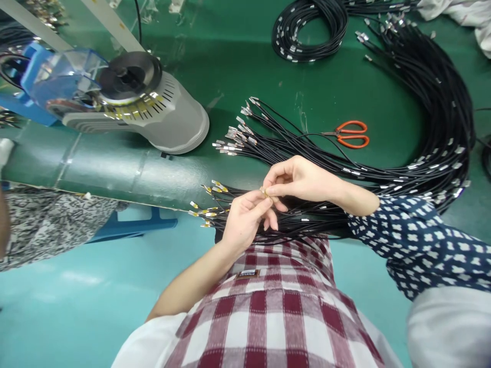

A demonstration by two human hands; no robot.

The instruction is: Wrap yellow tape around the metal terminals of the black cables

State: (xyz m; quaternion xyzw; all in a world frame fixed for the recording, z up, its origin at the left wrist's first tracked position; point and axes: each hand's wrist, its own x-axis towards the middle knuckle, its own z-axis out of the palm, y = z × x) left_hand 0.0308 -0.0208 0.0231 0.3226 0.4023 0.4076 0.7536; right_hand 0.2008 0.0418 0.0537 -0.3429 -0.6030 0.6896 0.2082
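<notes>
1. The left hand (243,217) is narrowed to a pinch, thumb and forefinger on a small yellowish piece (264,191) whose details are too small to tell
2. The right hand (301,179) meets it, thumb and forefinger also pinched at that piece
3. The piece is held over black cables with yellow-marked tips (314,225), near the front edge of a green table (245,66)
4. Beyond the hands, a larger bundle of silver-tipped black cables (441,97) curves around to the right
5. Orange-handled scissors (347,134) lie inside that curve
6. At left stands a grey machine (180,115) with a black reel (128,76)
</notes>
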